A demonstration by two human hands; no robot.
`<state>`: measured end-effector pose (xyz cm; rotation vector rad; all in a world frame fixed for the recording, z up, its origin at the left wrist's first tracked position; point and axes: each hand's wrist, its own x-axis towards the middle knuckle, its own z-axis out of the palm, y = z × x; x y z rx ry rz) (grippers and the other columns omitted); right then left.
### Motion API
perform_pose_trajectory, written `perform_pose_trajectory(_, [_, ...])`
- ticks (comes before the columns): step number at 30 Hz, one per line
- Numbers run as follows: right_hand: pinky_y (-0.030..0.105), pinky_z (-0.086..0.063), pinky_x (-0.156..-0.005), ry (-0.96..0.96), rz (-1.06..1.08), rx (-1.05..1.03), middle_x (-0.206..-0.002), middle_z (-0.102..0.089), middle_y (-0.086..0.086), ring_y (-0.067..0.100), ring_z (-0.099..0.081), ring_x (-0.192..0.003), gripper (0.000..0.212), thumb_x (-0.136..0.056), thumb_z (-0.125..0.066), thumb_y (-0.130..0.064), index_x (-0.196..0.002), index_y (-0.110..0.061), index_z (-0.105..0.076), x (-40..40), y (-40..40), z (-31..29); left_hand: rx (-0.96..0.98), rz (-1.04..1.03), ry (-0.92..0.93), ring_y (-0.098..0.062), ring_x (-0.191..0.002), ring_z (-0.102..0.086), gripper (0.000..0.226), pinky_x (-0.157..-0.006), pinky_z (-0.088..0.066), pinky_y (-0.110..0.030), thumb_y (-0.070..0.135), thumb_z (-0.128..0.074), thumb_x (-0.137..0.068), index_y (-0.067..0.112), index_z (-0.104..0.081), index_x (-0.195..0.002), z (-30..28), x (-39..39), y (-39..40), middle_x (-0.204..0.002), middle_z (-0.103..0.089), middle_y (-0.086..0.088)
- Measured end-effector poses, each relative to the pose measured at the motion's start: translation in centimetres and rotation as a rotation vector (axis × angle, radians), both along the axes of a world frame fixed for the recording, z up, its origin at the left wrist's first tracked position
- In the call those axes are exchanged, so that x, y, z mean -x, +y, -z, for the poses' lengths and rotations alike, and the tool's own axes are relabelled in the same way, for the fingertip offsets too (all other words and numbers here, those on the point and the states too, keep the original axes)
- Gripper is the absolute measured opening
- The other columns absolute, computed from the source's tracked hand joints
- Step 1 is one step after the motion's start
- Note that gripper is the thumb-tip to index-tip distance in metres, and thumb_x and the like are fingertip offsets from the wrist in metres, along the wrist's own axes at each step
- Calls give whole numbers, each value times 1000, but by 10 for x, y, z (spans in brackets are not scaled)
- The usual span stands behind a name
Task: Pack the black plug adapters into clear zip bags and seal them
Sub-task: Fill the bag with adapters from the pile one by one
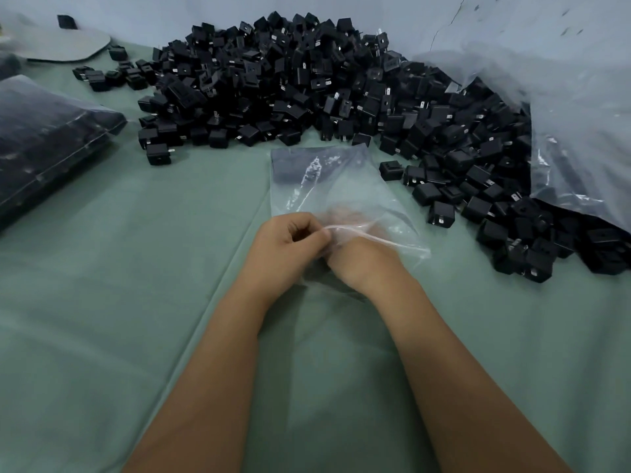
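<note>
A clear zip bag [317, 179] lies on the green cloth in front of me, its open mouth toward me. My left hand [290, 244] pinches the near edge of the mouth between thumb and curled fingers. My right hand [358, 240] is pushed inside the bag, so the plastic blurs its fingers and I cannot tell how they lie or whether they hold anything. A dark shape shows through the bag's far end. A large heap of black plug adapters [290, 83] spreads across the back and down the right side.
A big clear sack [580, 131] at the right spills adapters onto the green cloth [136, 302]. A packed bag of adapters [44, 138] lies at the left. A grey flat sheet [65, 42] sits at the back left. A wall closes the far side.
</note>
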<state>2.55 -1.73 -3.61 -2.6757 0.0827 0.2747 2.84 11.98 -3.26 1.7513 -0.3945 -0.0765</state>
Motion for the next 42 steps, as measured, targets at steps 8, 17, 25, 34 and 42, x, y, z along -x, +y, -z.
perform_pose_trajectory(8, [31,-39,-47,-1030,-99,146,-63,-58,6,25,-52,-54,21,-79,-48,-15,-67,-7,-63,59,-4,-11,-126,-62,-16,-12,-52,-48,19,-58,-40,-29,14,-62,-91,4,-63,-74,10,-4,-1,-56,-55,1])
perform_pose_trajectory(17, [30,-43,-95,-790,650,-431,-130,-48,-5,13,-49,-117,47,-90,-46,-11,-135,-25,-50,47,-82,2,-199,-49,-7,-13,-55,-45,22,-59,-37,-28,23,-64,-90,11,-62,-72,12,0,0,-60,-53,-2])
perform_pose_trajectory(25, [34,-45,-89,-693,727,-337,-105,-57,-10,20,-55,-102,24,-87,-48,-19,-97,-30,-67,43,-86,9,-225,-50,-17,-11,-54,-45,22,-58,-37,-27,22,-63,-91,12,-61,-71,11,2,-1,-60,-53,0])
perform_pose_trajectory(34, [40,-31,-109,-537,478,-159,-137,-50,-7,18,-39,-129,50,-87,-63,-28,-134,-33,-49,36,-92,12,-252,-49,-22,-13,-57,-47,23,-61,-39,-29,24,-63,-90,13,-61,-70,11,1,-1,-68,-57,-15])
perform_pose_trajectory(42, [37,-48,-84,-656,540,-292,-90,-57,-15,14,-53,-93,17,-78,-72,-23,-86,-24,-57,37,-89,14,-258,-51,-31,-11,-56,-46,24,-61,-40,-29,23,-63,-90,15,-60,-68,11,2,-1,-59,-52,3])
